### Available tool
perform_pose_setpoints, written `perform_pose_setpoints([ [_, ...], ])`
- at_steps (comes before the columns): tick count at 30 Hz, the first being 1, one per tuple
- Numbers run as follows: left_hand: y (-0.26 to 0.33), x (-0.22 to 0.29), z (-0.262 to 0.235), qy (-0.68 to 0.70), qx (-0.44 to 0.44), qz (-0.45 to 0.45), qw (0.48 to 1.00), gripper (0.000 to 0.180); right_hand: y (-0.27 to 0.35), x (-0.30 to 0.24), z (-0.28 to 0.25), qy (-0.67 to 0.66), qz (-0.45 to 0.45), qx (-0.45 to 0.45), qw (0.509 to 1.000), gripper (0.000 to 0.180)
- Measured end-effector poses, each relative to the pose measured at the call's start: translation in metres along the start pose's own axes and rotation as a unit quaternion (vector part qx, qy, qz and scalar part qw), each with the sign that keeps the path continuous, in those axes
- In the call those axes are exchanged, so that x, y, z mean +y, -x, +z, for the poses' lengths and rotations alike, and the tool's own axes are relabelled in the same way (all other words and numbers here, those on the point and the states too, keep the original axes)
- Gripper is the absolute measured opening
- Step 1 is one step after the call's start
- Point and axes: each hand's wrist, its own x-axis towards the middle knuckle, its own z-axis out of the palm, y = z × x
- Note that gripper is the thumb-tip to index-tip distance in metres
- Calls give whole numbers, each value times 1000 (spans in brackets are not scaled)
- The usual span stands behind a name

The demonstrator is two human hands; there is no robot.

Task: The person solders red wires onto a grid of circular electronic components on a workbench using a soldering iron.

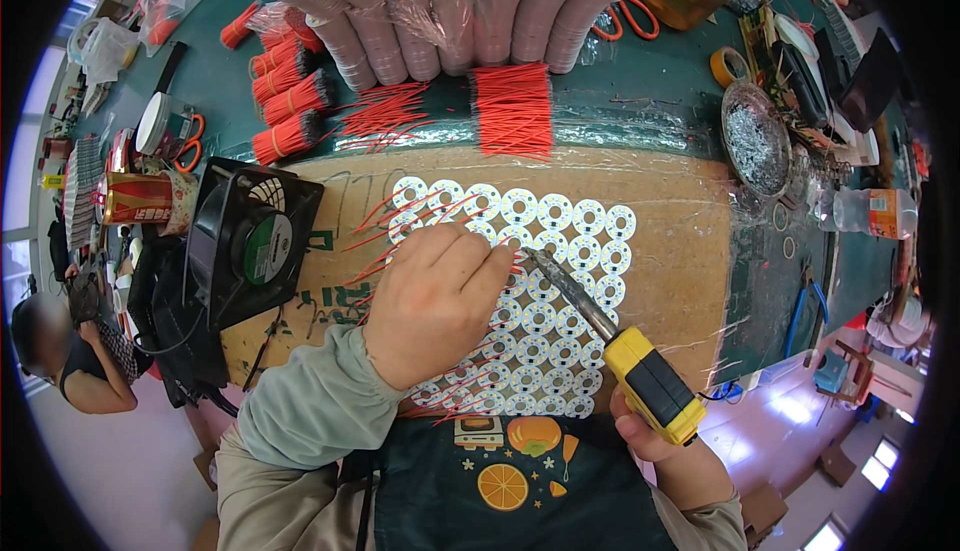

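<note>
The right hand is gripping a yellow soldering iron tight, its tip touching the white round boards on the cardboard, where the left hand's fingers are pinching a red wire, with red wire bundles lying farther back.

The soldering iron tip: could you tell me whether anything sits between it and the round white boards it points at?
Nothing visible does. The soldering iron, held in the right hand, has its tip right at the round white boards, beside the left hand's fingertips, which pinch there without covering the tip.

White round boards, red wires, yellow-black iron.
</note>
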Motion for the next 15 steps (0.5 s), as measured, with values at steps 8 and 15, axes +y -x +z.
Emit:
perform_pose_setpoints([
  [8, 1, -1, 0, -2, -1, 4, 1000, 31, -9, -20, -7, -118, 54, 19, 991, 26],
  [15, 1, 0, -1, -7, -4, 1, 1000, 31, -5, -17, -3, -80, 52, 20, 995, 25],
])
